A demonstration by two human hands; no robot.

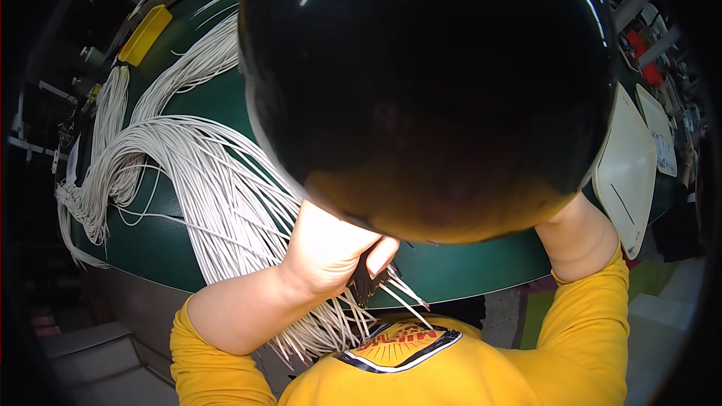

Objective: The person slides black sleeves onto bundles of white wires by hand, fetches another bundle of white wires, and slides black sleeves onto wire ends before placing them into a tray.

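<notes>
A large glossy black dome [429,98] fills the upper middle and covers much of what lies below it. By its lower left edge, under bright light, my left hand [335,244] is closed, with a bundle of thin dark strands [368,282] below its curled fingers. Part of that hand passes out of sight behind the dome. A thick sheaf of white wires [207,180] runs past it on the left, the loose ends hanging over the table edge towards me. My right hand is hidden by the dome; only the wrist and forearm [580,237] show.
Beneath everything is a green table [451,267]. More white wires [188,68] lie at the far left near a yellow bin [147,35]. To the right stands a pale tray [628,173] with a dark thin strip, and another pale tray [656,124] beyond it.
</notes>
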